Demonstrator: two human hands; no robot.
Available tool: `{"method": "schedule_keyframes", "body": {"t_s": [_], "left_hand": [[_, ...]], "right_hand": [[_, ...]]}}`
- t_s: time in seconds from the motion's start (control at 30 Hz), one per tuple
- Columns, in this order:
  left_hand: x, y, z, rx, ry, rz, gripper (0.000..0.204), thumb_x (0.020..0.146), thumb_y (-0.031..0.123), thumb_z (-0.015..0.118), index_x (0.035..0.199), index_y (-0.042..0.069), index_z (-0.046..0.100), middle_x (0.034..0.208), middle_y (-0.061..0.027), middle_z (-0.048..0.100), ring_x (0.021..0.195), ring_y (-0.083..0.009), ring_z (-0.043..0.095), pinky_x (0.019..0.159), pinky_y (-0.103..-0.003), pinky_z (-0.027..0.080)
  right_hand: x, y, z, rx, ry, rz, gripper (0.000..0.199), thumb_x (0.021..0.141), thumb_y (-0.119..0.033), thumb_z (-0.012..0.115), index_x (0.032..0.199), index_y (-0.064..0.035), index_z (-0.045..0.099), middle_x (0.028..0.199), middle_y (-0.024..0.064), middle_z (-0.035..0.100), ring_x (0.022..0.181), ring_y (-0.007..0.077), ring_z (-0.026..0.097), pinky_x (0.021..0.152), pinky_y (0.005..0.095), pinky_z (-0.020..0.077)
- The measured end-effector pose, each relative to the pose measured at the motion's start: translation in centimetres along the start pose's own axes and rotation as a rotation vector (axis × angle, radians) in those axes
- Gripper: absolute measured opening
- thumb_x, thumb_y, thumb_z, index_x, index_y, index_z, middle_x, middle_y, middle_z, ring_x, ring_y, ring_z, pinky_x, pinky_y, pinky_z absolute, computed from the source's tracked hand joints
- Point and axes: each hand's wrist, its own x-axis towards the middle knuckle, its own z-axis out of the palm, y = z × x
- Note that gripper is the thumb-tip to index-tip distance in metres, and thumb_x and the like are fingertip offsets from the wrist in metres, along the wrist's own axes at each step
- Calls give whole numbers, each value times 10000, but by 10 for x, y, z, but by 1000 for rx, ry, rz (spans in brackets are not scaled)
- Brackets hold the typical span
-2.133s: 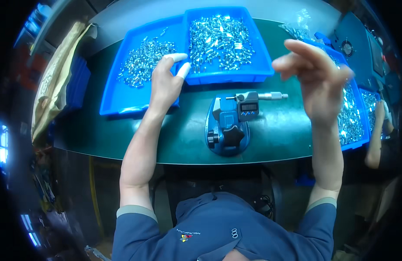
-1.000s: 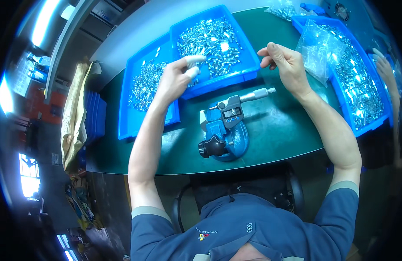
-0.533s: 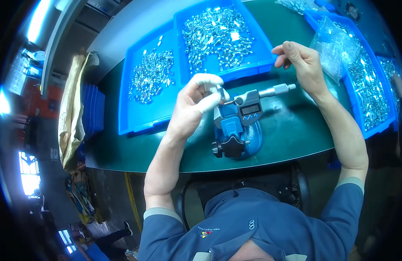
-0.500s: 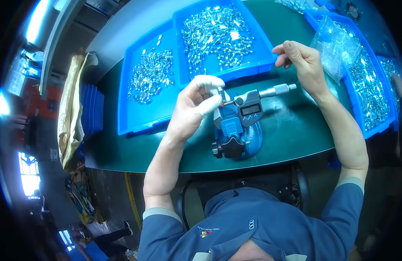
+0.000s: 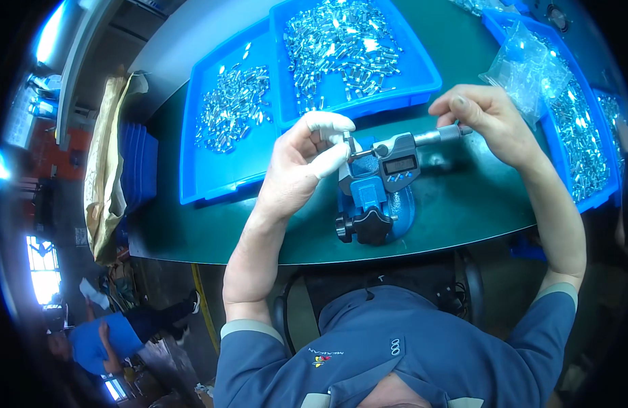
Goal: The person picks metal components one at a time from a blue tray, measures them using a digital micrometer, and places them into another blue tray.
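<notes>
1. Two hands over green table (image 5: pixel 293 238); left hand (image 5: pixel 297 160), white covers on thumb and forefinger, pinching small metal part (image 5: pixel 349 141) between them.
2. Metal part sits at the measuring gap of micrometer (image 5: pixel 400 163); can't tell if both faces touch it.
3. Right hand (image 5: pixel 496 126): fingers half-curled, thumb alongside, at the silver end of micrometer; can't tell if gripping or just touching.
4. Micrometer mounted on blue stand (image 5: pixel 404 211) with black knob (image 5: pixel 372 226), near table's front edge.
5. Left blue tray (image 5: pixel 222 175): loose pile of metal pieces. Middle blue tray (image 5: pixel 368 100), just beside it: fuller.
6. Right blue tray (image 5: pixel 586 202): more pieces, clear plastic bag (image 5: pixel 521 71) lying partly over it.
7. Far lower left: person in blue top (image 5: pixel 104 343).
</notes>
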Motion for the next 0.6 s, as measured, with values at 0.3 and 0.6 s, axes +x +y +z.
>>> {"method": "schedule_keyframes", "body": {"t_s": [0.3, 0.6], "left_hand": [[-2, -1, -3, -16, -20, -12, 266, 879, 27, 662, 1139, 51, 613, 941, -49, 653, 862, -119, 635, 754, -256, 511], [-1, 1, 2, -35, -8, -41, 239, 909, 30, 642, 1145, 46, 607, 943, -48, 645, 884, -122, 635, 798, -280, 501]], "right_hand": [[-17, 10, 8, 158, 42, 5, 360, 898, -336, 683, 1025, 0, 700, 845, 35, 666, 747, 86, 583, 679, 222, 465], [-21, 12, 8, 96, 7, -16, 312, 846, -252, 734, 1026, 0, 697, 839, 37, 676, 762, 82, 595, 681, 227, 453]]}}
